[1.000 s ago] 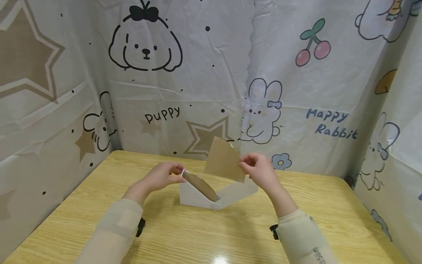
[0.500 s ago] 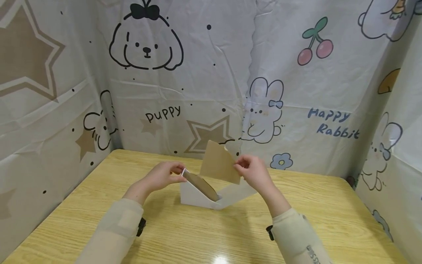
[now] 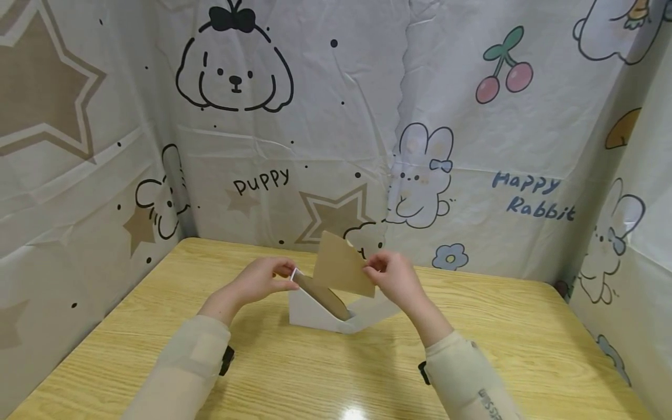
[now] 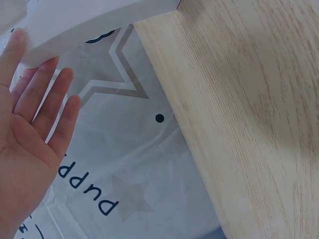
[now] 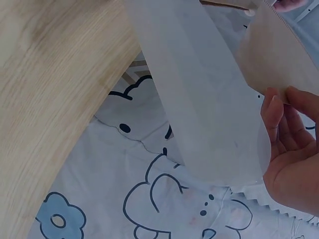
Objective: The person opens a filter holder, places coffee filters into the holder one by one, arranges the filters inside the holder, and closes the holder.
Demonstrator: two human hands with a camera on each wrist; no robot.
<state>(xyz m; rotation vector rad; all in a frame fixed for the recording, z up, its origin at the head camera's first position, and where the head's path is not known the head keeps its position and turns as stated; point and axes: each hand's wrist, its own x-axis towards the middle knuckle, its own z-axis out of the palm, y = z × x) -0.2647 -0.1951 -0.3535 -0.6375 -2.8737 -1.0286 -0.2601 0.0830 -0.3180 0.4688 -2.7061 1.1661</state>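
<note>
A white box (image 3: 310, 312) with a slanted open top stands on the wooden table. Brown paper filters (image 3: 328, 298) lean inside it. My left hand (image 3: 259, 280) holds the box's tall end, thumb on one side and fingers on the other; the left wrist view shows the white wall (image 4: 99, 27) between them. My right hand (image 3: 399, 281) pinches a brown paper coffee filter (image 3: 341, 265) by its edge, above the box. A crimped seam runs along this filter (image 5: 274, 55) in the right wrist view. The box's long lid flap (image 5: 209, 109) hangs open below my right hand, partly hidden in the head view.
The wooden table (image 3: 157, 350) reaches back to a cartoon-printed cloth (image 3: 315, 134), which hangs behind it and along both sides. Each wrist wears a dark strap, such as the left strap (image 3: 226, 360).
My right hand has moved left and slightly down with the coffee filter, which now overlaps the box opening in the head view. My left hand stays at the box's tall end.
</note>
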